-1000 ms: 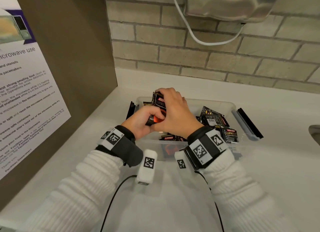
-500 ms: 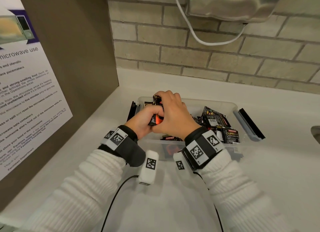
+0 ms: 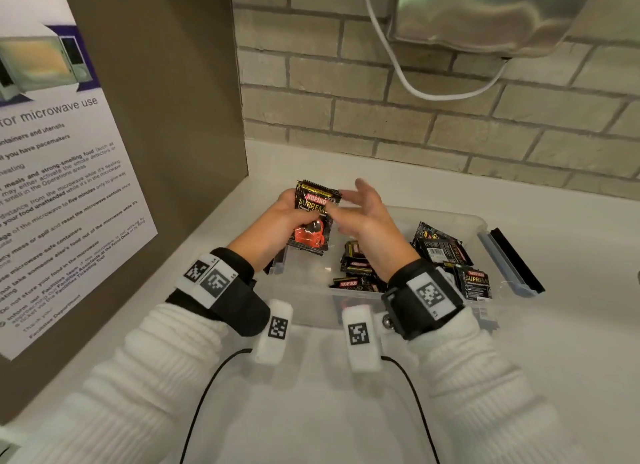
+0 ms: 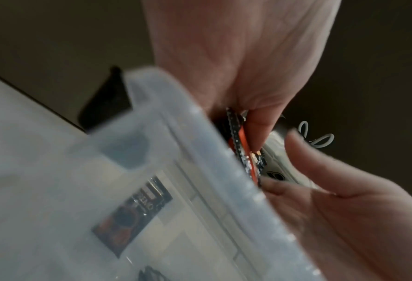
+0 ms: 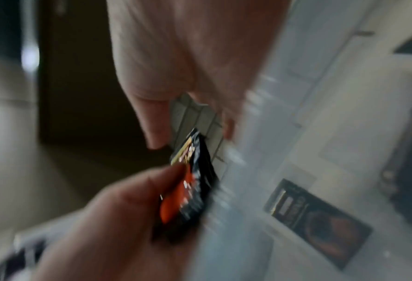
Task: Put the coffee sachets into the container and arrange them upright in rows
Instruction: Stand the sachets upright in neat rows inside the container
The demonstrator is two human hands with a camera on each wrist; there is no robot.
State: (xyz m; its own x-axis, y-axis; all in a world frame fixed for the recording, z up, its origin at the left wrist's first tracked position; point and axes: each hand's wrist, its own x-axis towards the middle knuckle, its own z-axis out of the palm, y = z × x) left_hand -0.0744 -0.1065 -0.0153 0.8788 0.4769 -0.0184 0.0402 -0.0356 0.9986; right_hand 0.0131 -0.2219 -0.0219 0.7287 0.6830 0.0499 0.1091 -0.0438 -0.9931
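Note:
My left hand [image 3: 289, 217] grips a small stack of black and red coffee sachets [image 3: 313, 217], upright, over the left end of the clear plastic container [image 3: 304, 300]. The same stack [image 4: 244, 152] shows edge-on in the left wrist view, pinched by my left thumb against the container wall [image 4: 200, 152]. My right hand [image 3: 360, 214] hovers just right of the stack with fingers spread and holds nothing. In the blurred right wrist view the sachets [image 5: 190, 182] sit in my left hand [image 5: 118, 218]. Several loose sachets [image 3: 440, 248] lie jumbled in the container's middle and right.
The container sits on a white counter [image 3: 311, 411] against a brick wall [image 3: 415, 117]. Its lid [image 3: 512, 259] leans at the right end. A brown panel with a microwave notice [image 3: 62, 172] stands close on the left. Cables [image 3: 207, 394] trail from my wrists.
My right hand has let go of the stack and drawn off to the right, fingers spreading. My left hand keeps the sachets and has lifted them, their printed face now in view.

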